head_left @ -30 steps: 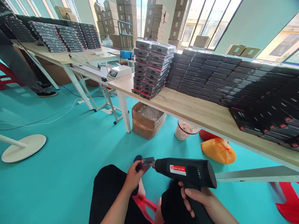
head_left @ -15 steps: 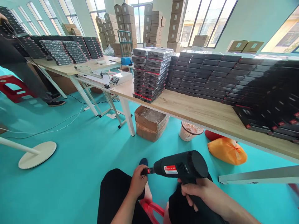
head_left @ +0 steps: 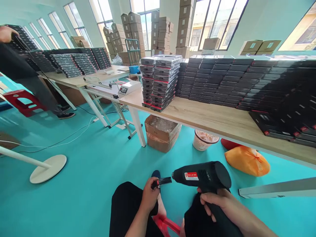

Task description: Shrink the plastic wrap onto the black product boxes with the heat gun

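My right hand point(head_left: 214, 201) is wrapped round the handle of a black heat gun point(head_left: 202, 175), which has a red and white label on its side. The gun's nozzle points left. In my left hand point(head_left: 150, 194) is a small, slim black box point(head_left: 165, 180) with a bit of red on it, its glossy end sticking out to the right. A narrow gap separates the nozzle from that end. My fingers hide the other end of the box. Both hands are held low, above my knees.
A long wooden table point(head_left: 209, 117) ahead bears stacks of black boxes point(head_left: 212, 77) and wrapped boxes point(head_left: 160, 82). Beneath stand an open carton point(head_left: 163, 136), a bin point(head_left: 203, 141) and an orange bag point(head_left: 247, 161). A sealing machine point(head_left: 129, 87) stands left; a person point(head_left: 27, 70) is farther left.
The heat gun has moved right, away from my left hand, so its nozzle no longer overlaps the box's end. More of the box shows. The whole view has shifted slightly.
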Demonstrator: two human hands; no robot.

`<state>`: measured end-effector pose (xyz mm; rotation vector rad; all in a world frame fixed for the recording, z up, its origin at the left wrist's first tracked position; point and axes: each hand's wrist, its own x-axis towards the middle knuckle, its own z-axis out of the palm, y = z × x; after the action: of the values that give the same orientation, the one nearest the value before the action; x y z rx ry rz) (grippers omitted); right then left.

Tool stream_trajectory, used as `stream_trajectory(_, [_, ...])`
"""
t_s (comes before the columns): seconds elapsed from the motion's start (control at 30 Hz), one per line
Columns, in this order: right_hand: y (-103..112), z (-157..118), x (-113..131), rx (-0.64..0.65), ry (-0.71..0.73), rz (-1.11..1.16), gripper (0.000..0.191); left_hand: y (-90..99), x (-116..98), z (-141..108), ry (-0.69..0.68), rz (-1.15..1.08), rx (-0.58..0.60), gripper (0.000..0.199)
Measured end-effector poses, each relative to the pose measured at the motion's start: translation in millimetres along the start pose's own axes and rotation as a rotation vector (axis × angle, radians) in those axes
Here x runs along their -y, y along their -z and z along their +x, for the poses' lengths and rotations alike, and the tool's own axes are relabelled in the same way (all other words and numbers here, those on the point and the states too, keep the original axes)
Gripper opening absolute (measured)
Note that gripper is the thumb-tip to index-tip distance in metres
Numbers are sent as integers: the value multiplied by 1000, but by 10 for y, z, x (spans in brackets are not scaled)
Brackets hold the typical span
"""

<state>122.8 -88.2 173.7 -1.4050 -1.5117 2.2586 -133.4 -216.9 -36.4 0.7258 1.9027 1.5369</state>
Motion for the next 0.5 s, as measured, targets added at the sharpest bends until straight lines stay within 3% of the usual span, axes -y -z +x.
stream_trajectory(0.13, [-6,9,-30,59,16,66,38,-2,-55,-20,18,-7,3,32])
stream_trajectory(0.3, [-56,-10,-65,-29,17,115,35,3,-216,-49,55,-35,22,26])
stream_trajectory(0.4, [-30,-60,-123,22,27,182,38,-1,-386,-44,96,-127,36,23])
stream_trajectory(0.5, [-20,-28,-112,-5,60,137,38,-23,-520,-97,215,-295,-37,30])
